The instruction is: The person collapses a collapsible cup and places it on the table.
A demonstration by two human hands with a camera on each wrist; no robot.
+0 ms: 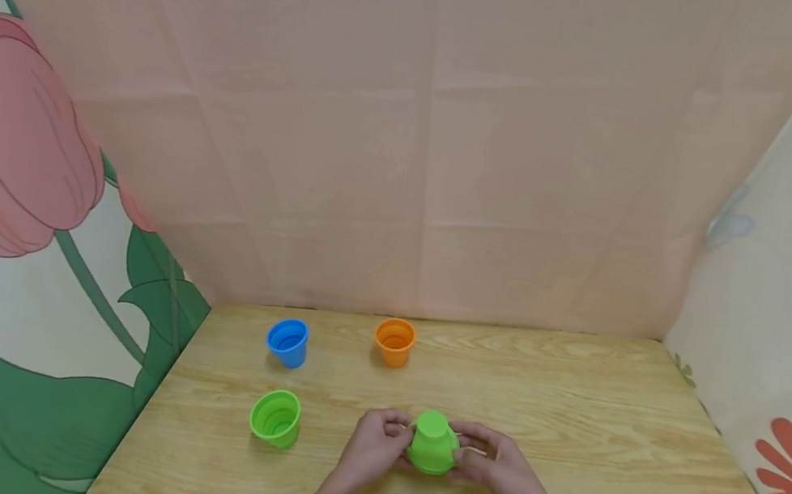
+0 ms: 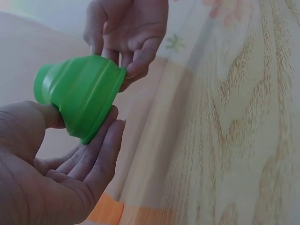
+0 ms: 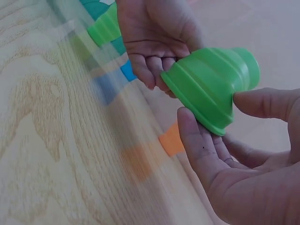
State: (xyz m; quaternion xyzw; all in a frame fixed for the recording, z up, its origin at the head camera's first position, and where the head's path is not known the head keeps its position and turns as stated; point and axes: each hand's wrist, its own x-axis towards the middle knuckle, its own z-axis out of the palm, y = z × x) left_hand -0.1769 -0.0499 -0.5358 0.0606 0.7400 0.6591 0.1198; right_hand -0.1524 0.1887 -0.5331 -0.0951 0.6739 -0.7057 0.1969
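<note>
Both hands hold one green collapsible cup above the front middle of the table, with its rim down and its narrow base up. Its stepped wall is partly folded. The left hand pinches one side, thumb on the wall and fingers under the rim, as the left wrist view shows of this cup. On the opposite side the right hand grips it the same way; in the right wrist view the thumb presses near the step of the cup.
To the left a second green cup stands upright on the wooden table. Behind it is a blue cup, and an orange cup stands near the back edge. A pinkish cloth hangs behind the table.
</note>
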